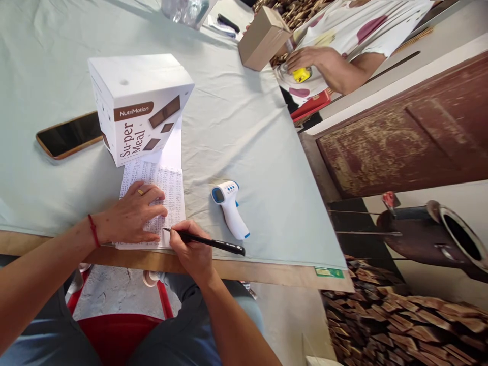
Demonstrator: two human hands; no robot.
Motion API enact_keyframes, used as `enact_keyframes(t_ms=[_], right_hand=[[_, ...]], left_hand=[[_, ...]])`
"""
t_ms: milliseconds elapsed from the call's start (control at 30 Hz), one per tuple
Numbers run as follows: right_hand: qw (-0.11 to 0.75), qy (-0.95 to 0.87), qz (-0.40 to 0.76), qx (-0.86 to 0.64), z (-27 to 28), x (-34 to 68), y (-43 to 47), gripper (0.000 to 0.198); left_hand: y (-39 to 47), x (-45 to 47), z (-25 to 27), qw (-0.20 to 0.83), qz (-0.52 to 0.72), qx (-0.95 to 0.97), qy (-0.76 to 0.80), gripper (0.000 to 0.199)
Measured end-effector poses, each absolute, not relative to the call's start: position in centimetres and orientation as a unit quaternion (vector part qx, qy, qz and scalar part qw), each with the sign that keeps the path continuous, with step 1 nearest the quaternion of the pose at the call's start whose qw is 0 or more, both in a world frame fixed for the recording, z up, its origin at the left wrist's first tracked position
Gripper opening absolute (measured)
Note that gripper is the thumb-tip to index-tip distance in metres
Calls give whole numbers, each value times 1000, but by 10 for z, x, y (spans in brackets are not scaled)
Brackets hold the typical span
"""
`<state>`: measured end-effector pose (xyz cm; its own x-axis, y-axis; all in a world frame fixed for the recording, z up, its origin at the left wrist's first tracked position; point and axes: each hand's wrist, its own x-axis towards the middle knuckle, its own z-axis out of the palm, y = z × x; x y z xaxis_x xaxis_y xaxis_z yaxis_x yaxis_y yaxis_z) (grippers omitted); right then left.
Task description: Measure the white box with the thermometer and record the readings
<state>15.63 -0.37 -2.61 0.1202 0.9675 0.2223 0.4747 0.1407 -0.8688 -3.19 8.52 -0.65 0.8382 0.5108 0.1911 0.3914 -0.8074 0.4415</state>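
Observation:
My left hand (133,213) rests with fingers spread on a sheet of paper (173,185) covered in rows of small printed or written characters. A black pen (213,243) is held in my right hand (192,249), its tip at the lower right part of the sheet. Just beyond the paper stands a white box (141,109) marked "NutriMotion Su-per Meal", covering part of the sheets. To the right of my right hand lies a white and blue infrared thermometer (231,208). A smartphone (70,134) lies left of the box, partly hidden behind it.
A pale cloth covers the table (263,203). At the far edge are a cardboard box (263,38) and a clear plastic package (185,10). Another person (335,56) beyond the table holds a yellow tape measure (302,75). Stacked firewood (412,325) lies at the right.

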Motion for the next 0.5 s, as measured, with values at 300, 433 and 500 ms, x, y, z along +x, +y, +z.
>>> enact_keyframes(t_ms=[300,433,500], right_hand=[[449,-618,265,-589,-26,157,-3,10],[454,-618,263,-585,-26,158,-3,10],[453,-619,265,-584,-26,158,-3,10]], left_hand=[[85,-32,-5,193,141,940,242,34],[85,-32,-6,190,142,941,240,33],[85,-32,-6,188,145,941,239,34]])
